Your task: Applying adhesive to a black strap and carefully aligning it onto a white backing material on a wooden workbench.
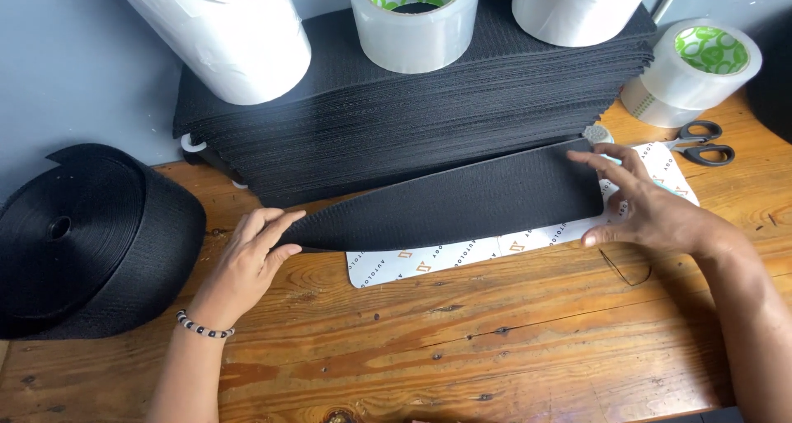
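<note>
A long black textured strip (450,204) with rounded ends lies at a slant over a white printed strip (429,258) on the wooden table (462,340). My left hand (252,258) pinches the black strip's left end, which curls up slightly. At the strip's right end, my right hand (648,204) has its fingers spread, fingertips on the top corner and thumb at the lower edge. The white strip shows only along its lower edge and at its right end.
A tall stack of black strips (412,110) stands behind, with two clear tape rolls (412,19) (693,72) and two white rolls (223,31) (577,7). A large black webbing roll (87,237) lies at left. Black-handled scissors (701,143) lie at right.
</note>
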